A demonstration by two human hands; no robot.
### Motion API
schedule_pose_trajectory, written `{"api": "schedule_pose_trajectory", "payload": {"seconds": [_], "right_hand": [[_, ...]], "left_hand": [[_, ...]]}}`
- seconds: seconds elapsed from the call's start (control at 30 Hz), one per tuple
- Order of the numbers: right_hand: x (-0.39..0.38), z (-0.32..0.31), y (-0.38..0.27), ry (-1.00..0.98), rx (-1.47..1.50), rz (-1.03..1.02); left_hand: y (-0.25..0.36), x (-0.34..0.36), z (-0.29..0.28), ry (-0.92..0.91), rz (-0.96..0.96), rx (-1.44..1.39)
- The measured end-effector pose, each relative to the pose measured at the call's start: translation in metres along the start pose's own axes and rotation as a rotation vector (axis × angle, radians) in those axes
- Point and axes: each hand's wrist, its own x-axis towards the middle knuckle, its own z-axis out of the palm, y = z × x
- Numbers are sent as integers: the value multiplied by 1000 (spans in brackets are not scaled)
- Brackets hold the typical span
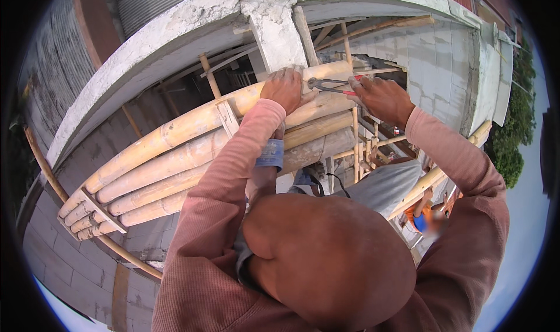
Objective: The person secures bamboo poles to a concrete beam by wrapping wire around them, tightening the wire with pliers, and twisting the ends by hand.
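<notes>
My left hand (284,88) is closed over the top bamboo pole (175,130), right below the white concrete post (277,37). My right hand (382,98) grips the red handles of a pair of pincers (329,85). The dark metal jaws point left and come close to my left fingertips, in front of the bamboo. Whether the jaws bite on anything is too small to tell. Several bamboo poles lie side by side beneath my hands, with a short wooden batten (228,118) across them.
Another wooden batten (102,210) crosses the poles' left ends. A rough concrete beam (169,43) curves overhead. Thin bamboo scaffold poles (356,139) stand at the right. Lower right, a person in orange (417,215) is far below. A grey block wall (64,256) rises at the left.
</notes>
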Motion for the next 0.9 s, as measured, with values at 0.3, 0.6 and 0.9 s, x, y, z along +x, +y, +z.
{"api": "schedule_pose_trajectory", "payload": {"seconds": [0.3,0.6,0.9], "right_hand": [[24,-39,0,-679,1193,442],[-5,-8,-8,171,-140,4],[-7,13,18,118,-78,-60]], "left_hand": [[3,3,-4,-123,9,2],[0,0,3,23,28,18],[2,4,0,25,15,20]]}}
